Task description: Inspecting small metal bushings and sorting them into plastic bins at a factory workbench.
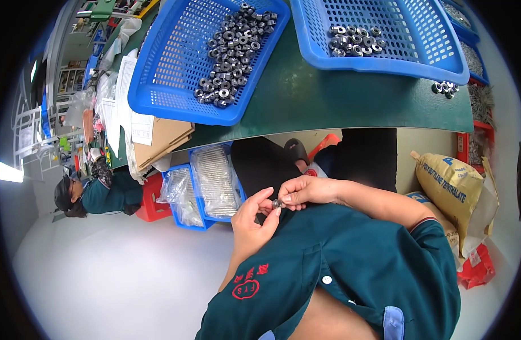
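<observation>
A small shiny round metal part (277,203), like a little bearing, is pinched between my two hands in front of my chest. My left hand (253,220) grips it from the left with thumb and fingertips. From the other side, my right hand (307,191) has its thumb and finger closed against the same part, covering some of it. Many similar ring-shaped metal parts lie heaped in the left blue basket (170,105). A smaller group of them sits in the right blue basket (385,66). Several more metal parts (445,89) rest on the table near its right end.
The green table (328,107) carries both baskets. Cardboard sheets (158,144) and papers lie left of them. Below stand blue bins (215,184) with bagged metal pieces. Full sacks (450,181) lean at the right. Farther left, another person (104,190) sits by a red stool (154,198).
</observation>
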`<state>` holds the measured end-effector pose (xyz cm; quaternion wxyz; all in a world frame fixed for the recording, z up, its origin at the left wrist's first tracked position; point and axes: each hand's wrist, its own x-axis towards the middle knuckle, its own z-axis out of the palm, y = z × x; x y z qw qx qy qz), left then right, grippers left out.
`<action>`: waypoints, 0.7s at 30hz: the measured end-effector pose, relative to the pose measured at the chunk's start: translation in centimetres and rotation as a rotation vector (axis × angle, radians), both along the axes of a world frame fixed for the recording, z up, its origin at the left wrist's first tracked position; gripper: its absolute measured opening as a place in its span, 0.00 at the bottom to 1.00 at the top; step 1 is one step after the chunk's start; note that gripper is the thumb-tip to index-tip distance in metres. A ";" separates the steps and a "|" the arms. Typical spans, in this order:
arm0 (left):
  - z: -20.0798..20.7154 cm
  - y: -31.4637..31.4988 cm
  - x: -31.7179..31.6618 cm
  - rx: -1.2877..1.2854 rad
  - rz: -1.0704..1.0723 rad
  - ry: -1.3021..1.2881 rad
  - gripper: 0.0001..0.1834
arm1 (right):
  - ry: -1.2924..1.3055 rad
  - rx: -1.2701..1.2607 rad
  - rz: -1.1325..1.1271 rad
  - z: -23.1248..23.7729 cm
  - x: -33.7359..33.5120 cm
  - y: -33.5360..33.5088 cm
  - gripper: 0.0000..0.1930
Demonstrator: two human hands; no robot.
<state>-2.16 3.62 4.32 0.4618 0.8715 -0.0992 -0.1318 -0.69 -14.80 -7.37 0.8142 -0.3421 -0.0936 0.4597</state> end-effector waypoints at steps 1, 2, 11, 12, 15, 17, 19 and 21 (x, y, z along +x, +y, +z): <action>-0.1 -0.1 0.1 0.020 -0.022 -0.031 0.26 | 0.012 0.010 -0.003 -0.1 0.0 -0.1 0.09; -0.1 -0.2 0.2 0.025 -0.023 -0.025 0.26 | 0.018 0.015 -0.003 -0.3 0.0 -0.1 0.09; 0.5 -0.7 0.7 0.061 -0.110 -0.069 0.29 | 0.090 0.098 0.088 -0.5 0.2 -0.5 0.17; 0.6 -0.8 0.7 0.071 -0.117 -0.077 0.29 | 0.107 0.100 0.095 -0.5 0.2 -0.6 0.17; 0.7 -1.0 0.7 0.093 -0.133 -0.100 0.29 | 0.116 0.102 0.102 -0.5 0.1 -0.6 0.17; 0.7 -1.0 0.7 0.106 -0.142 -0.116 0.29 | 0.108 0.101 0.101 -0.6 0.1 -0.4 0.17; 0.6 -1.1 0.7 0.090 -0.120 -0.106 0.29 | 0.071 0.110 0.071 -0.6 0.1 -0.2 0.18; 0.4 -0.9 0.7 0.091 -0.117 -0.105 0.29 | 0.060 0.108 0.069 -0.6 0.0 -0.2 0.18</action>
